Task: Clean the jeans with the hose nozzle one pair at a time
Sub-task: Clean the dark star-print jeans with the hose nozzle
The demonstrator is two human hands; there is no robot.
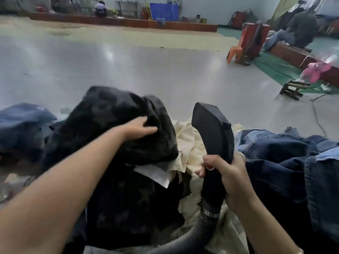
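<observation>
1. Beside the hose nozzle (212, 129), on its left, a pair of black jeans (117, 125) lies bunched up in a big heap.
2. The left hand (139, 128) rests on top of the black jeans. Its fingers press down into the cloth, but the picture is blurry there, so I cannot tell if the grip is clenched on the cloth or released.
3. The right hand (229, 173) wraps its fingers around the neck of the hose nozzle, grasping it tight. The wide black head of the nozzle points up.
4. Below the nozzle, a dark ribbed hose (185, 237) curves away toward the bottom edge.
5. Under the nozzle and the black jeans lies a cream cloth (189, 143).
6. To the right of the nozzle sits a pile of blue jeans (286, 158).
7. Far to the left of the nozzle lies more blue denim (23, 120).
8. Far behind the nozzle, on the shiny grey floor (128, 66), stands an orange plastic chair (235, 50).
</observation>
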